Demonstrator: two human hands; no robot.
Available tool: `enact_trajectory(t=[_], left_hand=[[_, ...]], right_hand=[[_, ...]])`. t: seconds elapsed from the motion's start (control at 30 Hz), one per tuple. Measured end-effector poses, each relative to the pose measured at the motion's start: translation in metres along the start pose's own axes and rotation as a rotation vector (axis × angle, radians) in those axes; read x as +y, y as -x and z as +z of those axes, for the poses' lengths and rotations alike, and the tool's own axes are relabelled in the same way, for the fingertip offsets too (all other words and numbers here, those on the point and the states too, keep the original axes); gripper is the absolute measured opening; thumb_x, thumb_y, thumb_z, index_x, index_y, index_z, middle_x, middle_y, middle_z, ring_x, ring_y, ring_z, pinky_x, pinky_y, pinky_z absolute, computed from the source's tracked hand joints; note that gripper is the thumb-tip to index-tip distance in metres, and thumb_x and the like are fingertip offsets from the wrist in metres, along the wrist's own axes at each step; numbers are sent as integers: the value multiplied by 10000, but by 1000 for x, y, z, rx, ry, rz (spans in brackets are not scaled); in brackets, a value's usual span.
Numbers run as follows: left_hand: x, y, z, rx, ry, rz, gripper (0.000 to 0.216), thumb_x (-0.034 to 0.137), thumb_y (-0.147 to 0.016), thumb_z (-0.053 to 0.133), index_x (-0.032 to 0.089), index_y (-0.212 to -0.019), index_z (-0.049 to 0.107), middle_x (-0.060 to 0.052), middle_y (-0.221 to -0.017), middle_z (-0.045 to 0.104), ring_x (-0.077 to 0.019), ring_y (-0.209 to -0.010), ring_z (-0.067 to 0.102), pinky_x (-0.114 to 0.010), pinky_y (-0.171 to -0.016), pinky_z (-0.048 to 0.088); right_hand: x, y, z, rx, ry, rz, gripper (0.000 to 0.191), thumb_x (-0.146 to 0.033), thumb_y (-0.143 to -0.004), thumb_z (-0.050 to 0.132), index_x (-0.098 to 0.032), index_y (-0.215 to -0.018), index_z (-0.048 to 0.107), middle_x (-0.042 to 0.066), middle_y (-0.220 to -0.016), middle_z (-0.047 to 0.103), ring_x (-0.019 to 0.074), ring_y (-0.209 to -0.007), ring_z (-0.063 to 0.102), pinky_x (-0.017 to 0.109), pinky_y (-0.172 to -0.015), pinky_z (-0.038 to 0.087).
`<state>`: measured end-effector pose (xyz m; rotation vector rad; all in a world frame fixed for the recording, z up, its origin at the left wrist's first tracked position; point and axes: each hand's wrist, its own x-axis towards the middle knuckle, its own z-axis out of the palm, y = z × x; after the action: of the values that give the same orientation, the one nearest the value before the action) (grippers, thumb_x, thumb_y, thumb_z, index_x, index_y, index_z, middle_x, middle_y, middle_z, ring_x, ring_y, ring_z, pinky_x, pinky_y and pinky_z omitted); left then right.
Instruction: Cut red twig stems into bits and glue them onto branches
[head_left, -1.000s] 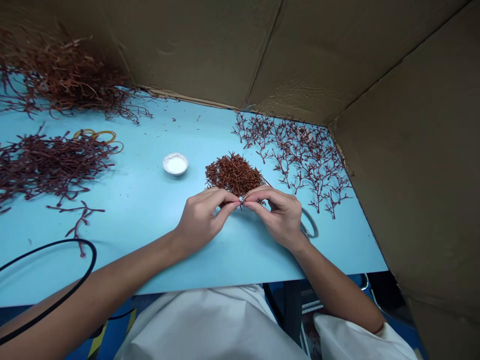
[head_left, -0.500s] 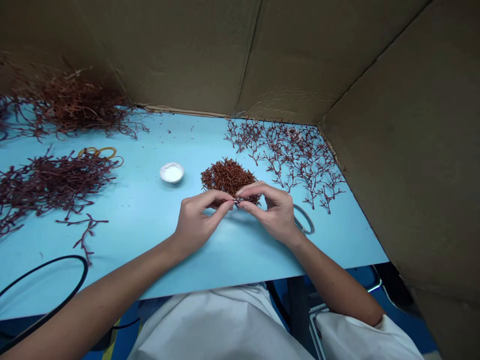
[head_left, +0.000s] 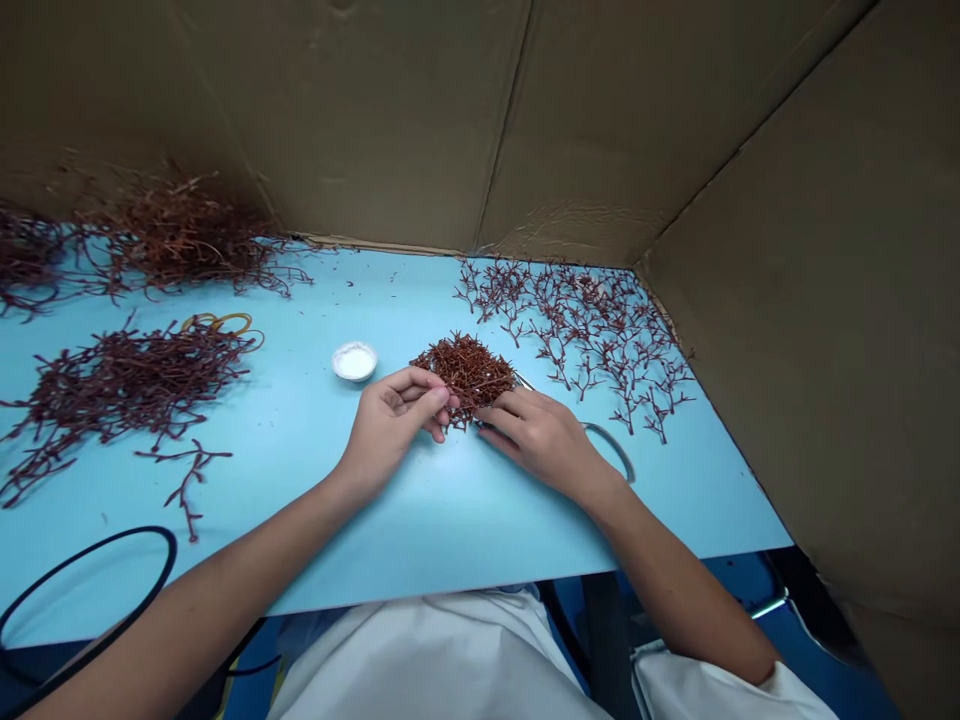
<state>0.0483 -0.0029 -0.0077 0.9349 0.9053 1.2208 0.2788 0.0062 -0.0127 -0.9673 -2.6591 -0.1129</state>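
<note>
Head camera view shows the left hand with thumb and forefinger pinched together, seemingly on a slim brown piece just above the near side of the pile of short brown pieces, which lies mid-bench. The right hand rests low at the pile's near right edge, fingers bent; whether it grips anything cannot be told, as its fingertips are partly hidden. A grey loop shows beside that hand. The step in hand looks like picking out another piece while the left holds its own; the next move would call for a fine fingertip pinch, with the left kept steady. A small white dish stands left of the pile, and branched stems lie spread beyond it to the right.
</note>
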Motion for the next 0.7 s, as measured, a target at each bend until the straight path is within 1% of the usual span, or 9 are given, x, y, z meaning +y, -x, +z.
enact_trajectory(t=[0.13, 0.23, 0.37, 0.53, 0.63, 0.7], left_hand=[[1, 1, -1, 1, 14, 0, 238, 342, -837, 837, 157, -853, 688, -60, -907, 774, -123, -654, 686, -210, -505, 585], [2, 1, -1, -15, 25, -24, 269, 363, -843, 838, 157, -865, 667, -85, -979, 795, -141, -678, 731, -218, -516, 597], [1, 0, -1, -13, 36, -71, 292, 379, -850, 834, 161, -866, 641, -93, -962, 812, -166, -725, 780, -232, -577, 631], [0, 0, -1, 35, 32, -80, 318, 397, -838, 830, 169, -857, 609, -89, -930, 809, -176, -739, 791, -260, -614, 653], [1, -1, -1, 69, 30, -79, 338, 365, -792, 856, 179, -890, 591, -59, -880, 796, -167, -721, 779, -283, -655, 667], [1, -1, -2, 74, 26, -73, 377, 339, -746, 885, 186, -906, 580, -36, -846, 784, -156, -696, 764, -284, -656, 666]], right_hand=[[0, 0, 4, -35, 67, -9, 172, -211, -1064, 592, -198, -1079, 763, 56, -914, 726, 198, -811, 606, 327, -721, 447], [0, 1, 4, -43, 56, 1, 168, -183, -1062, 585, -184, -1036, 751, 63, -916, 718, 202, -815, 600, 331, -716, 439], [1, 1, 6, -11, 4, 74, 189, -235, -1086, 552, -190, -1026, 726, 63, -917, 713, 201, -813, 630, 323, -699, 456], [2, 1, 9, 18, -6, 246, 219, -297, -1114, 489, -200, -1030, 666, 65, -977, 723, 174, -728, 628, 309, -547, 378], [1, 0, 5, 40, -45, 257, 183, -285, -1107, 492, -200, -1049, 644, 67, -1002, 725, 168, -734, 630, 299, -549, 385], [-1, -1, 2, 75, -94, 261, 148, -260, -1094, 512, -203, -1046, 639, 59, -992, 720, 155, -704, 609, 295, -570, 403]])
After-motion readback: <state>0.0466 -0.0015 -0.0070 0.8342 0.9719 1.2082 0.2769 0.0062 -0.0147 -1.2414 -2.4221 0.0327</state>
